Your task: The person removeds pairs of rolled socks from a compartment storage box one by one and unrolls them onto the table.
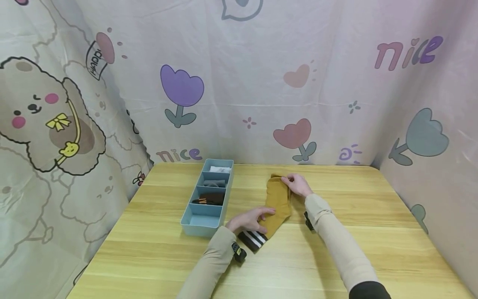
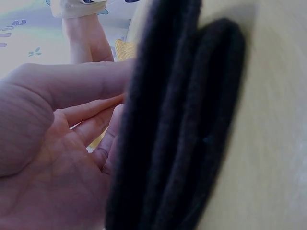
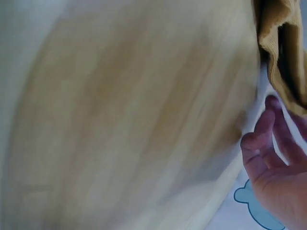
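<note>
A mustard-yellow sock (image 1: pixel 277 203) lies on the table, its dark cuff (image 1: pixel 254 240) with white stripes pointing toward the front left. Several dark cuff layers (image 2: pixel 177 120) fill the middle of the left wrist view; whether they belong to one sock or a stacked pair I cannot tell. My left hand (image 1: pixel 251 220) rests on the sock just above the stripes, fingers extended across it. At the far toe end, my right hand (image 1: pixel 297 185) pinches the fabric's edge. Loose yellow folds (image 3: pixel 283 57) stand up beside the right fingers in the right wrist view.
Left of the sock stands a long blue divided box (image 1: pixel 187 222). Its back compartments hold a white folded item (image 1: pixel 220 169), a grey one (image 1: pixel 214 183) and a dark brown one (image 1: pixel 212 199). A printed curtain (image 1: pixel 239 83) hangs behind the wooden table (image 1: pixel 149 241).
</note>
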Motion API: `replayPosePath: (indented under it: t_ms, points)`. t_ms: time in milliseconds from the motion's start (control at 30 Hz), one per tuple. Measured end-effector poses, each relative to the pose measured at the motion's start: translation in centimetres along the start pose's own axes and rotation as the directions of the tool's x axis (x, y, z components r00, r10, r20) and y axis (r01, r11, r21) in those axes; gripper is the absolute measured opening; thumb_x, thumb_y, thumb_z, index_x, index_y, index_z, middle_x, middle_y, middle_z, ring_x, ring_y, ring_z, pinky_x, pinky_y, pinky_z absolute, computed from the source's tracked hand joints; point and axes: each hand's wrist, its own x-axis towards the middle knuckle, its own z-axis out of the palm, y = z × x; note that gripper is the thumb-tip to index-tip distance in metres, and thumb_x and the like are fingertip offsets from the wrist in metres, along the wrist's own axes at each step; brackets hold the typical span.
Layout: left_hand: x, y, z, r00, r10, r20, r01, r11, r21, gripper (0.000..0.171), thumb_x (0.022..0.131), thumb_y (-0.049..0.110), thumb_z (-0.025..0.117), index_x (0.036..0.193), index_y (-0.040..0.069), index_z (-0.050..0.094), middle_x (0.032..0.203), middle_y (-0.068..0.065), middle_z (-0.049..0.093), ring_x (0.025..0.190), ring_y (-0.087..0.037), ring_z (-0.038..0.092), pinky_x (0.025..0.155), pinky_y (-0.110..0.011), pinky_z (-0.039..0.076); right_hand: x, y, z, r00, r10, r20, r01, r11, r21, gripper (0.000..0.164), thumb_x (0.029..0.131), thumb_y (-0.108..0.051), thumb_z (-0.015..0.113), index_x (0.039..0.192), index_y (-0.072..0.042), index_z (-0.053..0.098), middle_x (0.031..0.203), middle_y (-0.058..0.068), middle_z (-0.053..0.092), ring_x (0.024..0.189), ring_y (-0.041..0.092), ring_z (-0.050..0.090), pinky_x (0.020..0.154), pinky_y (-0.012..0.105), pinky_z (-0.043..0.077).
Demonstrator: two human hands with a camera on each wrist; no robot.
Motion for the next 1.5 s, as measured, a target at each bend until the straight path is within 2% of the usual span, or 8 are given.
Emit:
replayPosePath:
  t_ms: [167,367,533,667,767,933,1200,1500]
  points:
    - [0.0,0.0,0.0,1.0,-0.003,0.008,0.002,1.0,0.001,0.065,0.085,0.001,0.076,0.143,-0.008,0.048,0.153,-0.022,0.047,0.105,-0.021,0.057,0.094,-0.02,0.047,-0.3,-0.3,0.0,0.996,-0.044,-0.079,0.047,0.998,0.029,0.044,0.092,-0.017,0.069,0.13,0.004,0.058,0.117,0.029,0.061,0.107,0.044,0.058,0.094,0.055,0.048]
    - [0.0,0.0,-0.1,1.0,-0.019,0.012,0.019,1.0,-0.018,0.066,0.085,0.0,0.076,0.143,-0.007,0.047,0.152,-0.022,0.047,0.104,-0.021,0.055,0.094,-0.021,0.047,-0.2,-0.9,0.3,0.967,-0.209,-0.148,0.22,0.973,0.062,0.034,0.083,0.005,0.071,0.117,0.006,0.066,0.096,0.02,0.064,0.083,0.027,0.058,0.075,0.03,0.047]
    - [0.0,0.1,-0.1,0.999,-0.038,0.013,0.038,0.999,-0.025,0.067,0.084,-0.001,0.077,0.143,-0.007,0.048,0.152,-0.021,0.047,0.106,-0.023,0.057,0.093,-0.021,0.047,0.0,-1.1,0.5,0.963,-0.258,-0.083,0.269,0.946,0.18,0.027,0.083,0.013,0.067,0.109,0.008,0.068,0.092,0.023,0.07,0.08,0.021,0.064,0.073,0.021,0.052]
    - [0.0,0.1,0.0,0.999,-0.042,0.01,0.042,0.999,-0.028,0.067,0.083,-0.001,0.077,0.143,-0.007,0.048,0.152,-0.021,0.047,0.106,-0.023,0.057,0.093,-0.02,0.047,0.0,-1.1,0.7,0.965,-0.263,-0.007,0.257,0.939,0.228,0.027,0.085,0.014,0.064,0.111,0.011,0.067,0.105,0.028,0.071,0.095,0.036,0.07,0.088,0.038,0.059]
    - [0.0,0.1,0.0,0.999,-0.042,0.01,0.042,0.999,-0.028,0.067,0.083,-0.001,0.077,0.143,-0.006,0.048,0.153,-0.021,0.047,0.106,-0.022,0.056,0.093,-0.02,0.047,0.0,-1.1,0.6,0.965,-0.25,0.08,0.236,0.96,0.151,0.037,0.084,0.012,0.065,0.121,0.012,0.064,0.12,0.03,0.068,0.114,0.045,0.064,0.103,0.052,0.051]
    - [0.0,-0.1,0.1,0.999,-0.038,0.017,0.038,0.999,-0.02,0.067,0.084,-0.001,0.076,0.144,-0.006,0.047,0.154,-0.021,0.046,0.109,-0.024,0.057,0.095,-0.02,0.047,0.0,-0.5,0.6,0.955,-0.219,0.202,0.219,0.976,0.024,0.054,0.084,0.005,0.067,0.137,0.011,0.053,0.142,0.031,0.054,0.136,0.049,0.045,0.118,0.058,0.034]
    - [0.0,0.0,0.0,0.999,-0.028,0.027,0.029,0.999,-0.035,0.068,0.084,-0.003,0.076,0.144,-0.007,0.046,0.154,-0.022,0.045,0.107,-0.022,0.056,0.096,-0.021,0.047,0.0,-0.7,0.5,0.942,-0.205,0.268,0.202,0.979,0.037,0.063,0.087,0.004,0.063,0.145,0.014,0.039,0.149,0.036,0.042,0.142,0.052,0.035,0.121,0.06,0.026]
    - [-0.5,-0.1,0.1,0.997,-0.069,-0.021,0.066,0.992,-0.106,0.063,0.084,-0.002,0.076,0.142,-0.004,0.051,0.144,-0.02,0.055,0.1,-0.017,0.053,0.087,-0.019,0.046,-0.3,0.2,0.0,0.924,-0.239,0.297,0.248,0.969,0.007,0.062,0.087,-0.004,0.069,0.141,0.014,0.043,0.149,0.037,0.04,0.141,0.055,0.035,0.12,0.062,0.026]
